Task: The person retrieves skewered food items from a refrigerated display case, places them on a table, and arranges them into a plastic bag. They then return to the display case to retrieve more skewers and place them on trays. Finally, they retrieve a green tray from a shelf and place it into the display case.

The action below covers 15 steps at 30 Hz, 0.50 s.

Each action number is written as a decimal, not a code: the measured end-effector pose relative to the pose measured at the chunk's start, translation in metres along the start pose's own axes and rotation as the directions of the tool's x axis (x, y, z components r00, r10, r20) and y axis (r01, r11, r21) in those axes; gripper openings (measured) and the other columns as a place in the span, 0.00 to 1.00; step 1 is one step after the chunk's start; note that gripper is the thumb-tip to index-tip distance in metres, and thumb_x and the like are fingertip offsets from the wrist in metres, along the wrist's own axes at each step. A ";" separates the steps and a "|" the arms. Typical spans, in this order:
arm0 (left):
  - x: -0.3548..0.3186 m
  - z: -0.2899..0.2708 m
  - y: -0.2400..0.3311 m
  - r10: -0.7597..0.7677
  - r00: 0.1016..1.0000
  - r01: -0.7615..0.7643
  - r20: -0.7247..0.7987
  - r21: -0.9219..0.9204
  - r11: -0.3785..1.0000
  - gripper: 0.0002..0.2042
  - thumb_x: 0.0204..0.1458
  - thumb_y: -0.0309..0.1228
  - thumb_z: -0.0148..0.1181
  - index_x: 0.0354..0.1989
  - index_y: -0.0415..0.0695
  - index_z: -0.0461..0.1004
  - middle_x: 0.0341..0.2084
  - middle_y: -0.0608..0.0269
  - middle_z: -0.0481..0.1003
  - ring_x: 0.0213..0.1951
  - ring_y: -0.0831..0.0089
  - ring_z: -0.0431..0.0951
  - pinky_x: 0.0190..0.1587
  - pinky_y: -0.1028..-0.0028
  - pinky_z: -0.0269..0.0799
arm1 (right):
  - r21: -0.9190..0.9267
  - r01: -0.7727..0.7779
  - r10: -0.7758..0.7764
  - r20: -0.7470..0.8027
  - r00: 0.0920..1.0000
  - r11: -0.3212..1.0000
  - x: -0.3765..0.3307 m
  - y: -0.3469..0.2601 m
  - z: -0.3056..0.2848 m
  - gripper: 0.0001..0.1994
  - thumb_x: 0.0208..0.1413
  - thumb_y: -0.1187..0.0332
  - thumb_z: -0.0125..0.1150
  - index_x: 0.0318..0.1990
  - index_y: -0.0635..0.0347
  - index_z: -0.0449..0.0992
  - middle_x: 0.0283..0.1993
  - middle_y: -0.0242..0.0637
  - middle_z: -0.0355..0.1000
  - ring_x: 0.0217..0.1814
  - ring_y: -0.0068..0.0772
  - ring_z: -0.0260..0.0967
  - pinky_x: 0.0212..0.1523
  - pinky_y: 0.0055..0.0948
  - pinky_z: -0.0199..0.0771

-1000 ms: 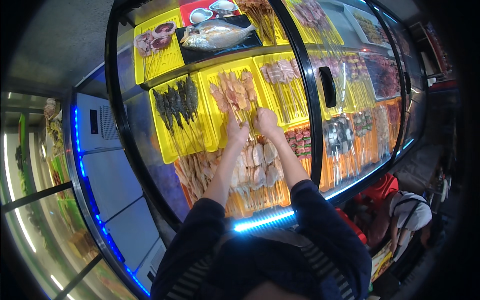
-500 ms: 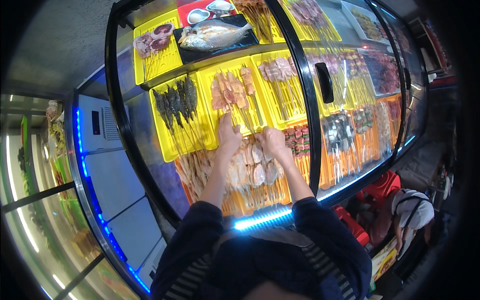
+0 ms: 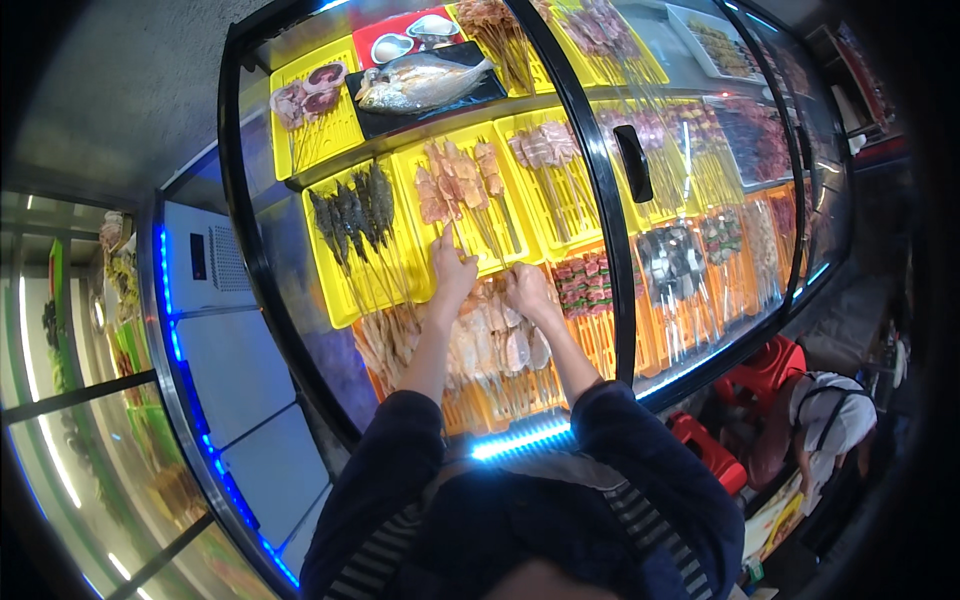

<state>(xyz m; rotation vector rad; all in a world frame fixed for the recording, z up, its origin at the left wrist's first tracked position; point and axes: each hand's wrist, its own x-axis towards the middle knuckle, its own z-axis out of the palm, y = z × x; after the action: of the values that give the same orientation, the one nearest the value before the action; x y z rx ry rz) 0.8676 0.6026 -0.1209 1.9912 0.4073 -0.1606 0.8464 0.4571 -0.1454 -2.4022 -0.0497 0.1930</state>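
A person's two bare hands reach into a lit glass food case, seen from above. Skewers of pinkish-orange meat [image 3: 458, 185] lie in the middle yellow tray [image 3: 408, 170], meat at the far end, sticks pointing toward the person. The left hand [image 3: 453, 272] is at the near edge of this tray, its fingertips close below the meat; whether they pinch a stick, I cannot tell. The right hand [image 3: 530, 290] is just beside it, fingers curled in narrow at the lower stick ends; its exact hold is hidden.

To the left, dark prawns on sticks [image 3: 352, 210] fill another yellow tray; to the right lie pale pink meat skewers [image 3: 548, 145]. Under the forearms are pale flat pieces on sticks [image 3: 500, 330], with red-and-green skewers [image 3: 590, 283] to their right. A whole fish [image 3: 425, 83] rests on a black tray farther back. At lower right, a person in white [image 3: 835, 415] bends near red stools [image 3: 765, 370].
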 end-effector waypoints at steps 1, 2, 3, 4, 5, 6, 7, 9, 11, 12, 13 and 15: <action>-0.001 0.003 -0.003 0.078 0.997 -0.076 -0.014 0.106 0.991 0.35 0.34 0.18 0.56 0.56 0.39 0.49 0.42 0.49 0.57 0.45 0.60 0.62 0.45 0.70 0.61 | -0.003 0.005 -0.005 0.005 1.000 1.000 -0.002 -0.001 -0.004 0.10 0.44 0.69 0.52 0.21 0.69 0.69 0.20 0.57 0.65 0.26 0.55 0.64 0.27 0.42 0.63; -0.004 0.006 -0.007 0.156 0.988 -0.149 -0.020 0.211 0.966 0.37 0.34 0.17 0.55 0.57 0.40 0.47 0.44 0.48 0.56 0.46 0.59 0.61 0.47 0.71 0.60 | 0.001 0.018 -0.018 -0.004 1.000 1.000 -0.002 -0.003 -0.007 0.10 0.44 0.69 0.52 0.22 0.69 0.69 0.20 0.57 0.65 0.26 0.55 0.64 0.27 0.42 0.63; -0.006 0.008 -0.011 0.234 0.972 -0.216 -0.018 0.315 0.924 0.38 0.33 0.16 0.55 0.58 0.41 0.45 0.45 0.48 0.54 0.47 0.57 0.59 0.48 0.71 0.59 | 0.005 0.031 -0.031 -0.012 0.999 0.999 -0.002 -0.005 -0.011 0.10 0.44 0.69 0.52 0.22 0.69 0.69 0.20 0.56 0.65 0.26 0.55 0.64 0.27 0.42 0.63; -0.009 0.009 -0.011 0.246 0.969 -0.233 0.002 0.333 0.914 0.39 0.33 0.15 0.54 0.58 0.42 0.44 0.46 0.48 0.53 0.49 0.56 0.58 0.50 0.71 0.58 | 0.008 0.043 -0.043 -0.020 0.999 0.999 -0.004 -0.009 -0.016 0.10 0.44 0.68 0.52 0.23 0.69 0.69 0.20 0.56 0.65 0.25 0.55 0.64 0.27 0.42 0.63; -0.011 0.010 -0.011 0.258 0.966 -0.249 0.021 0.351 0.903 0.40 0.33 0.14 0.53 0.58 0.43 0.43 0.47 0.47 0.52 0.50 0.54 0.56 0.51 0.71 0.57 | 0.016 0.045 -0.045 -0.028 0.999 0.999 -0.005 -0.013 -0.021 0.10 0.45 0.68 0.52 0.23 0.69 0.69 0.20 0.56 0.65 0.25 0.54 0.64 0.26 0.42 0.63; -0.012 0.011 -0.011 0.270 0.962 -0.265 0.041 0.368 0.891 0.40 0.33 0.13 0.52 0.59 0.44 0.42 0.48 0.46 0.50 0.51 0.53 0.54 0.52 0.71 0.56 | 0.025 0.047 -0.046 -0.036 0.998 0.999 -0.007 -0.015 -0.025 0.10 0.45 0.68 0.52 0.23 0.69 0.69 0.20 0.56 0.65 0.25 0.54 0.64 0.26 0.41 0.63; -0.014 0.009 -0.006 0.249 0.967 -0.251 0.053 0.360 0.898 0.40 0.32 0.12 0.51 0.59 0.44 0.42 0.49 0.46 0.50 0.52 0.52 0.54 0.53 0.71 0.56 | 0.033 0.051 -0.050 -0.045 0.998 0.998 -0.008 -0.019 -0.030 0.10 0.45 0.68 0.52 0.23 0.69 0.69 0.20 0.55 0.65 0.24 0.54 0.64 0.26 0.41 0.63; -0.016 0.004 0.003 0.209 0.975 -0.223 0.077 0.344 0.912 0.40 0.32 0.11 0.50 0.58 0.44 0.43 0.51 0.45 0.49 0.53 0.51 0.53 0.53 0.69 0.56 | 0.013 0.063 -0.063 -0.045 0.997 0.998 -0.015 -0.019 -0.040 0.10 0.45 0.68 0.52 0.23 0.68 0.68 0.19 0.55 0.64 0.23 0.53 0.64 0.25 0.41 0.62; -0.014 -0.002 0.007 0.242 0.955 -0.286 0.169 0.336 0.897 0.38 0.32 0.10 0.49 0.58 0.43 0.45 0.52 0.44 0.47 0.54 0.50 0.53 0.53 0.69 0.56 | 0.019 0.076 -0.076 -0.041 0.996 0.997 -0.023 -0.015 -0.047 0.10 0.45 0.68 0.51 0.22 0.68 0.68 0.18 0.54 0.64 0.23 0.53 0.64 0.25 0.41 0.62; -0.013 -0.005 0.008 0.257 0.942 -0.318 0.216 0.330 0.889 0.38 0.32 0.10 0.48 0.57 0.43 0.47 0.53 0.43 0.46 0.54 0.50 0.53 0.53 0.69 0.57 | 0.033 0.080 -0.079 -0.041 0.996 0.996 -0.028 -0.010 -0.050 0.09 0.45 0.69 0.51 0.22 0.68 0.68 0.18 0.54 0.64 0.22 0.53 0.64 0.24 0.41 0.62; -0.012 -0.006 0.004 0.274 0.932 -0.351 0.239 0.390 0.851 0.38 0.32 0.12 0.52 0.57 0.44 0.48 0.53 0.44 0.46 0.54 0.50 0.53 0.53 0.69 0.57 | 0.047 0.085 -0.084 -0.037 0.996 0.995 -0.033 -0.008 -0.054 0.09 0.45 0.69 0.51 0.22 0.67 0.67 0.18 0.54 0.64 0.22 0.52 0.64 0.24 0.40 0.62; -0.009 -0.006 -0.008 0.300 0.909 -0.411 0.290 0.501 0.761 0.37 0.33 0.17 0.59 0.56 0.46 0.50 0.54 0.45 0.45 0.53 0.50 0.54 0.53 0.70 0.57 | -0.028 0.080 -0.081 -0.014 0.997 0.996 -0.042 -0.008 -0.062 0.08 0.45 0.70 0.50 0.22 0.67 0.67 0.19 0.53 0.64 0.23 0.51 0.64 0.24 0.39 0.62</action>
<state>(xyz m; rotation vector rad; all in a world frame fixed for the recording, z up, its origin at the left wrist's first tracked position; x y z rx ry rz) 0.8562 0.6096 -0.1226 2.5586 -0.1867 -0.2470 0.8146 0.4184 -0.0892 -2.4238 -0.1432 0.1379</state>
